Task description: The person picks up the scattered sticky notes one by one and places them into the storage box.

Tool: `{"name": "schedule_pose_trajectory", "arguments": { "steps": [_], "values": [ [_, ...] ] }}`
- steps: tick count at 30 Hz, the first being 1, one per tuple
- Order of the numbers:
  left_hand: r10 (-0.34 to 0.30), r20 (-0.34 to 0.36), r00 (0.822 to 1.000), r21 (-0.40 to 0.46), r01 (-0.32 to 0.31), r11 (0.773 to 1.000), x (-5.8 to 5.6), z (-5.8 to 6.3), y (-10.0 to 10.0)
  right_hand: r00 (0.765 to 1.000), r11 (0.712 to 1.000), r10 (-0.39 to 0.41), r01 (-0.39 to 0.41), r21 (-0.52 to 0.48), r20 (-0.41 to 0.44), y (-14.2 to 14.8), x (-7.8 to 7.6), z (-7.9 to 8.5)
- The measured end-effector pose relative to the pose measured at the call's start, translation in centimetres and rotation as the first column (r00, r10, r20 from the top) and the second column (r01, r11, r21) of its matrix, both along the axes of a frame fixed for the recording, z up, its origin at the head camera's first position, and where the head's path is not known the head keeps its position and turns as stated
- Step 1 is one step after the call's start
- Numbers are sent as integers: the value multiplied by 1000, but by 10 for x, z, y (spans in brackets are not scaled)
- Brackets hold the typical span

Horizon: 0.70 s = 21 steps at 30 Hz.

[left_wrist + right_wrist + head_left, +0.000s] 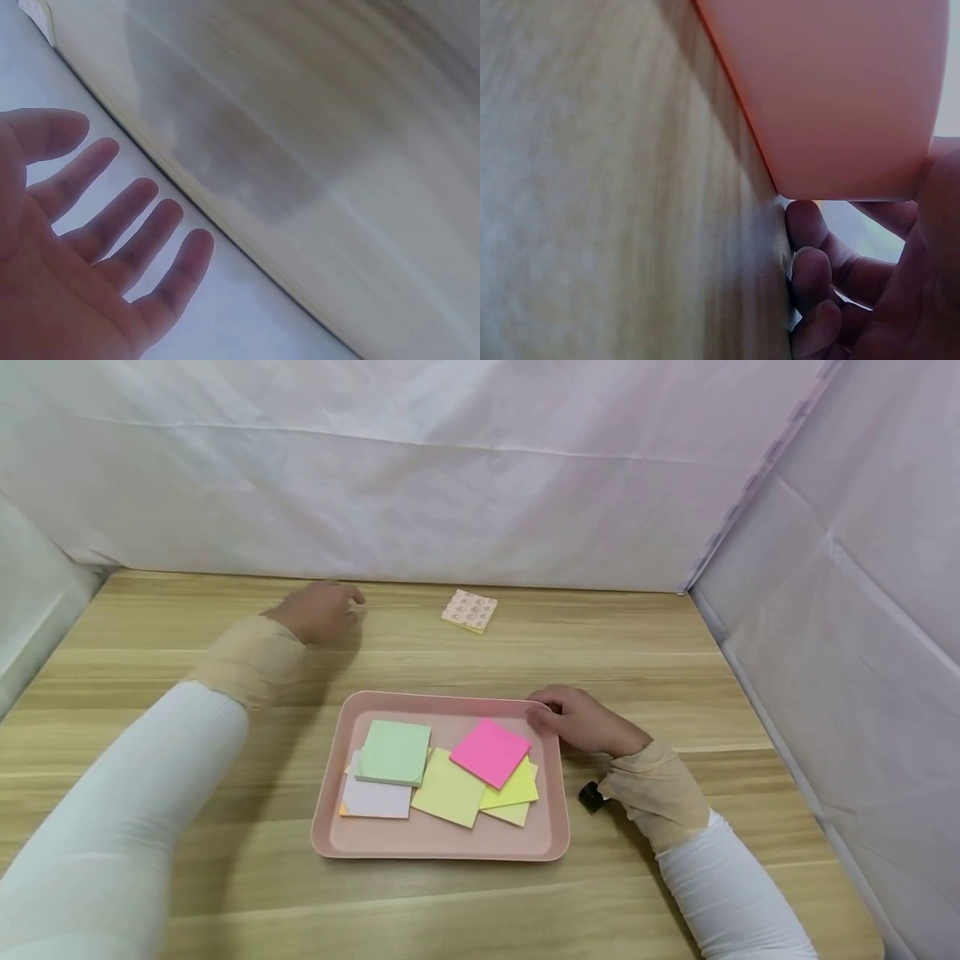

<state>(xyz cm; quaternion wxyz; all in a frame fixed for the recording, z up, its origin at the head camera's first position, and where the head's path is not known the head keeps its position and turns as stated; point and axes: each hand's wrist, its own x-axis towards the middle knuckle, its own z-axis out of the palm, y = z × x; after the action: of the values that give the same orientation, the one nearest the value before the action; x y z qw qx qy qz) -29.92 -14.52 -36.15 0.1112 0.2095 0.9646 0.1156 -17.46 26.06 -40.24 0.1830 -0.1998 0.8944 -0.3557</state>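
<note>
At the far right corner of a pink tray [442, 846], my right hand [588, 724] grips the rim, thumb over the edge. Its curled fingertips [810, 274] show below the tray's outer wall in the right wrist view. Inside lie several sticky note pads: a green pad [395, 752] over a pale lavender one [375, 800], a pale yellow pad [448, 789], and a hot pink pad [491, 752] overlapping a bright yellow one [519, 787]. My left hand [322, 610] hovers by the table's back edge, fingers spread and holding nothing. To its right lies a patterned sticky note pad [470, 609].
The wooden table [450, 910] meets a white fabric wall [420, 493] at the back, with another white sheet [862, 585] along the right side. A small black piece [592, 797] shows beside my right wrist.
</note>
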Motion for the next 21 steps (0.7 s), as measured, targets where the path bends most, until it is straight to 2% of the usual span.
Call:
{"name": "schedule_pose_trajectory", "arguments": {
  "steps": [10, 14, 21],
  "values": [
    [-96, -24, 995, -24, 96, 995, -18, -8, 56, 1000, 1000, 25, -25, -16, -16, 1, -2, -1],
    [-130, -7, 991, -39, 130, 991, -24, -10, 80, 999, 1000, 26, -26, -12, -18, -1, 0, 0],
    [-124, -3, 992, -129, 122, 984, -41, -18, 117, 1000, 1000, 21, -21, 5, -19, -4, 1, 1]
  ]
}}
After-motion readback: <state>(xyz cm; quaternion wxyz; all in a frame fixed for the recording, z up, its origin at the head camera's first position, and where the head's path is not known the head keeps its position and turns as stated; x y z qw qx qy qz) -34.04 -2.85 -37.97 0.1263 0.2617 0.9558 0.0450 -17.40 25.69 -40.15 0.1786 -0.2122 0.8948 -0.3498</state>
